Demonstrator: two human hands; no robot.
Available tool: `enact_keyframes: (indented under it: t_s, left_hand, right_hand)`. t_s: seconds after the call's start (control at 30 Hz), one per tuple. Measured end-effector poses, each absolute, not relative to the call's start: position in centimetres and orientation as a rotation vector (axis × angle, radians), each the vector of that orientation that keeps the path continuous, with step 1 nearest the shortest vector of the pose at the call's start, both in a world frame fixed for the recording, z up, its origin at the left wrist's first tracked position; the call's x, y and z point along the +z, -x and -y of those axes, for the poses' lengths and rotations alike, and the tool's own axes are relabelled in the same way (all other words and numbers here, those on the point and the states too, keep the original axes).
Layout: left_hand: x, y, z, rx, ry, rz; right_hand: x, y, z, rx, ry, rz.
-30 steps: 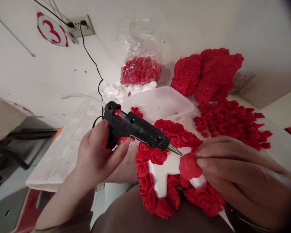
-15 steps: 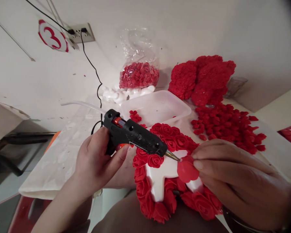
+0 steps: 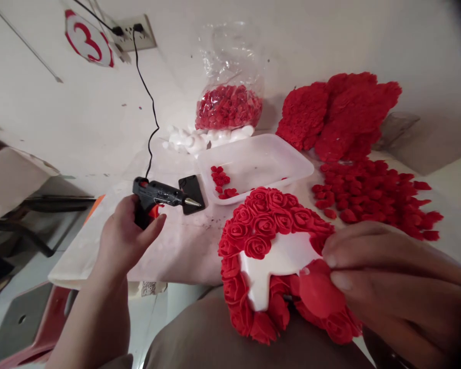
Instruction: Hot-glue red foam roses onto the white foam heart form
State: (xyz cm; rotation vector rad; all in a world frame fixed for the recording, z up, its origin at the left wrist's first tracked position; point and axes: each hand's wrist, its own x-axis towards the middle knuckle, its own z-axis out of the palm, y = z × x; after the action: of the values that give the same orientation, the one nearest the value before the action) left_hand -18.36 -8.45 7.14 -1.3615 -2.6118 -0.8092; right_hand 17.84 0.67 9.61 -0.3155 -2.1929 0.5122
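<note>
- My left hand (image 3: 126, 241) is wrapped around the handle of the black glue gun (image 3: 163, 195), thumb free along the near side. The nozzle stands well apart from the flowers; I read this as sparing them and the fingers from heat.
- My right hand (image 3: 392, 282) has thumb and fingertips pinched together on a red foam flower (image 3: 318, 289). The hold is at its edge, probably so its broad face stays bare; a pale spot there may be glue.
- The white form (image 3: 288, 253), ringed with red roses (image 3: 267, 225), lies at the lap (image 3: 192, 333), just behind the held flower. I take the lap as a handy prop at working height.
- Loose flowers (image 3: 372, 195) lie spread on the table on the right-hand side, presumably for short reaches.
- The cord (image 3: 151, 107) runs up to the wall socket (image 3: 145, 35), apparently clear of the flowers.
</note>
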Motion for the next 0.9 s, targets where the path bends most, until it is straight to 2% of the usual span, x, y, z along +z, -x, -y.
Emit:
enact_keyframes:
  t_s: [0.27, 0.47, 0.73, 0.9]
  left_hand:
    - [-0.9, 22.2, 9.7, -0.532, 1.493, 2.744]
    - [-4.0, 23.2, 9.3, -0.494, 1.447, 2.758]
    - [-3.8, 22.2, 9.4, -0.479, 1.561, 2.633]
    - [0.3, 19.0, 10.4, -0.678, 1.592, 2.409]
  right_hand:
    - [10.4, -16.1, -0.4, 0.632, 0.304, 2.284]
    - [11.3, -15.9, 0.0, 0.581, 0.291, 2.386]
    - [11.0, -13.6, 1.2, 0.528, 0.341, 2.386]
    - [10.9, -13.6, 0.8, 0.525, 0.378, 2.450]
